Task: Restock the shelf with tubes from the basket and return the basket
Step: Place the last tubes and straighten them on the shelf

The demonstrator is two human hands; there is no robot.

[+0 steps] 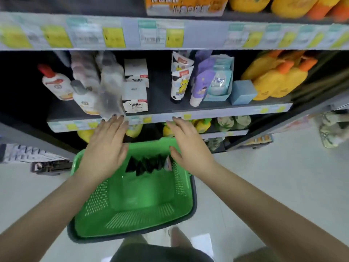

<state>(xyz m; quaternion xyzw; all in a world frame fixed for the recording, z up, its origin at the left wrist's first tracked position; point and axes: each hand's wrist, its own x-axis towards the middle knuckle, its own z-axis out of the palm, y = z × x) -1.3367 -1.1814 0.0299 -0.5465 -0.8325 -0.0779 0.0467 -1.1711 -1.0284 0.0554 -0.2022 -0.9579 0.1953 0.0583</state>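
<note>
Head view: your left hand and right hand, both flat and empty, hover over the green basket; dark tubes remain at its 12 o'clock end, shelf gap unfilled.

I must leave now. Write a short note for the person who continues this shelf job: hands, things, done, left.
Left hand: open, holds nothing, above the basket.
Right hand: open, holds nothing, above the basket.
Green basket: on the floor before the shelf. Dark tubes lie at its far end.
Done: cannot tell how many tubes are already placed.
Left: move the remaining tubes to the shelf, then return the basket.
</note>
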